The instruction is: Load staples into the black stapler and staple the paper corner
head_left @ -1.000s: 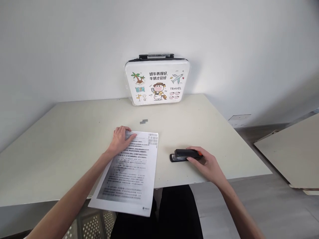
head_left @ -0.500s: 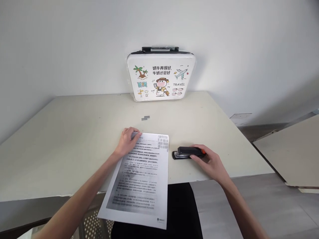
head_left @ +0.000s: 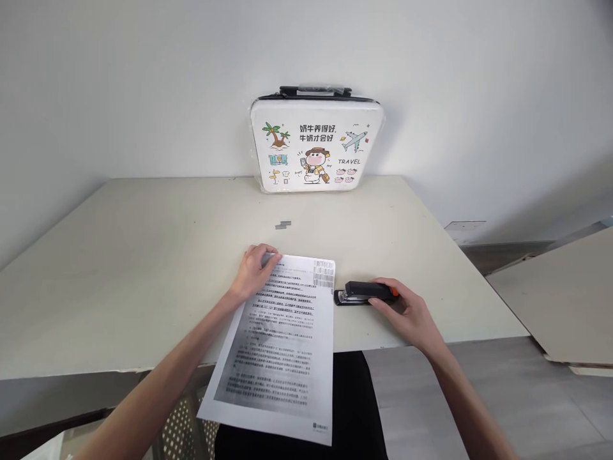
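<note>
My left hand (head_left: 255, 271) pinches the upper left corner of a printed paper sheet (head_left: 282, 338). The sheet's lower part hangs past the table's front edge over my lap; whether it is one sheet or a stack I cannot tell. On the table just right of the paper lies a black stapler (head_left: 366, 292) with an orange-red part at its back end. My right hand (head_left: 405, 311) grips its rear half, thumb at the near side. The stapler's open front end points left, close to the paper's right edge. Two short staple strips (head_left: 283, 225) lie beyond the paper.
A white case (head_left: 318, 147) with cartoon prints and a black handle stands against the wall at the back of the pale table (head_left: 143, 275). Another pale tabletop (head_left: 565, 294) is at the right. A perforated chair (head_left: 182, 428) shows below the front edge.
My left hand and the paper have shifted slightly right, so the paper's edge is nearer the stapler's front end. The whole view has also shifted a little. My right hand keeps its grip.
</note>
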{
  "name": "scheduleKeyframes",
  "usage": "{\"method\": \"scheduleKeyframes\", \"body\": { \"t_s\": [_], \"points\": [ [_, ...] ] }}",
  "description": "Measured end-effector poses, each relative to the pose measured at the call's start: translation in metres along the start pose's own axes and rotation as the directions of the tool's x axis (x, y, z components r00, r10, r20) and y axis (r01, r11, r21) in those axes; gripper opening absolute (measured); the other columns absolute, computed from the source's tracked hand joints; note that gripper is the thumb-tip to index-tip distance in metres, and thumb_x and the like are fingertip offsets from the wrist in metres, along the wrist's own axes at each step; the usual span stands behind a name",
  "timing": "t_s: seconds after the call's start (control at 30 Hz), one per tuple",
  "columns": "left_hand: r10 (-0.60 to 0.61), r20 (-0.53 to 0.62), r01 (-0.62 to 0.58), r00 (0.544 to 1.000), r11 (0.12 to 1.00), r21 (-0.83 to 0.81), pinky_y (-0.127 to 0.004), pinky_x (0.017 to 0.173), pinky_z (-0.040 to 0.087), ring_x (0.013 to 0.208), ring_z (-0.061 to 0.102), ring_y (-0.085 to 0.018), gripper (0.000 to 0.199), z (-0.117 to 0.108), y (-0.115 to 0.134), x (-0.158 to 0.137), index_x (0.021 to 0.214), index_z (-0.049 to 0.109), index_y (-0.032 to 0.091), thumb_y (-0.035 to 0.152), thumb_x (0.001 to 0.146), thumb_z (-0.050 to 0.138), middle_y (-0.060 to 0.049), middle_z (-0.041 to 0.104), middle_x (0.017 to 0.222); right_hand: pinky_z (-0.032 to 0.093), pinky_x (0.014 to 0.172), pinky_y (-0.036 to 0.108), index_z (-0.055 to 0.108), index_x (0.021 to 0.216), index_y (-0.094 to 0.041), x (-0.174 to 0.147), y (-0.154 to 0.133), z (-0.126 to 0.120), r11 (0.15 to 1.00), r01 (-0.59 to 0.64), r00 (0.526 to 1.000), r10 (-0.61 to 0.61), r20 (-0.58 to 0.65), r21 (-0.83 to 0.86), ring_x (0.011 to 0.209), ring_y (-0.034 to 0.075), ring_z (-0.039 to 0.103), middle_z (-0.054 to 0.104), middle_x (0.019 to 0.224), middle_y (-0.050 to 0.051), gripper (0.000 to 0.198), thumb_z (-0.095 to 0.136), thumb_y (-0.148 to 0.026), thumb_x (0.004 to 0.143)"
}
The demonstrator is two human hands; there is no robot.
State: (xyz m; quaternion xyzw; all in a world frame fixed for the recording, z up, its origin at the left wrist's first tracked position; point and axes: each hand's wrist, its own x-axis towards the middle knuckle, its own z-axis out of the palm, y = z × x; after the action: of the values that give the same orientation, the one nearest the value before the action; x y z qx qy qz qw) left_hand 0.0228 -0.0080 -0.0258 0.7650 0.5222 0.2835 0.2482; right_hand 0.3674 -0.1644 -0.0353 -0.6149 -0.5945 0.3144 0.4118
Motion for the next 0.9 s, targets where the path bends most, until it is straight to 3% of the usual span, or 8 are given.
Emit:
{"method": "scheduleKeyframes", "body": {
  "t_s": [0.5, 0.63, 0.73, 0.83, 0.9],
  "points": [
    [-0.011, 0.057, 0.022, 0.998, 0.982, -0.189, -0.033, 0.080, 0.052, 0.088, 0.064, -0.021, 0.037, -0.009, 0.007, -0.002, 0.095, 0.062, 0.023, 0.059, 0.096, 0.054, -0.003, 0.070, 0.097, 0.057, 0.095, 0.040, 0.069, 0.118, -0.028, 0.002, -0.004, -0.001, 0.998, 0.017, 1.000, -0.018, -0.016, -0.055, 0.110, 0.027, 0.069, 0.075, 0.121, 0.006, 0.033, 0.069, -0.052, 0.094],
    [0.004, 0.054, 0.002, 0.999, 0.994, -0.108, -0.041, 0.096, 0.051, 0.099, 0.065, -0.025, 0.034, 0.000, 0.012, -0.002, 0.096, 0.065, 0.024, 0.055, 0.097, 0.053, -0.005, 0.074, 0.103, 0.058, 0.094, 0.041, 0.070, 0.117, -0.029, 0.002, -0.003, -0.001, 0.998, 0.017, 1.000, -0.019, -0.023, -0.052, 0.107, 0.027, 0.070, 0.075, 0.120, 0.006, 0.034, 0.069, -0.053, 0.093],
    [0.055, 0.054, -0.055, 0.997, 0.998, -0.003, -0.050, 0.111, 0.042, 0.108, 0.063, -0.028, 0.027, 0.009, 0.015, -0.005, 0.095, 0.066, 0.024, 0.047, 0.100, 0.053, -0.005, 0.075, 0.103, 0.057, 0.095, 0.041, 0.069, 0.118, -0.029, 0.003, -0.004, -0.002, 0.999, 0.009, 1.000, -0.010, -0.019, -0.051, 0.109, 0.028, 0.070, 0.075, 0.121, 0.006, 0.034, 0.068, -0.053, 0.094],
    [0.154, -0.009, -0.151, 0.988, 0.976, 0.157, -0.058, 0.115, 0.035, 0.121, 0.056, -0.033, 0.023, 0.014, 0.020, -0.011, 0.107, 0.068, 0.022, 0.041, 0.101, 0.056, -0.009, 0.072, 0.117, 0.057, 0.093, 0.041, 0.069, 0.117, -0.029, 0.004, -0.006, -0.002, 0.999, -0.003, 1.000, 0.002, -0.019, -0.052, 0.107, 0.027, 0.069, 0.075, 0.120, 0.006, 0.034, 0.068, -0.054, 0.094],
    [0.279, 0.009, -0.274, 0.960, 0.936, 0.222, -0.060, 0.115, 0.036, 0.131, 0.048, -0.036, 0.028, 0.014, 0.028, -0.017, 0.121, 0.066, 0.021, 0.040, 0.102, 0.058, -0.013, 0.066, 0.130, 0.057, 0.092, 0.040, 0.069, 0.116, -0.028, 0.005, -0.007, -0.002, 0.998, -0.010, 1.000, 0.009, -0.019, -0.058, 0.106, 0.027, 0.069, 0.075, 0.118, 0.006, 0.035, 0.069, -0.054, 0.093]
  ]
}}
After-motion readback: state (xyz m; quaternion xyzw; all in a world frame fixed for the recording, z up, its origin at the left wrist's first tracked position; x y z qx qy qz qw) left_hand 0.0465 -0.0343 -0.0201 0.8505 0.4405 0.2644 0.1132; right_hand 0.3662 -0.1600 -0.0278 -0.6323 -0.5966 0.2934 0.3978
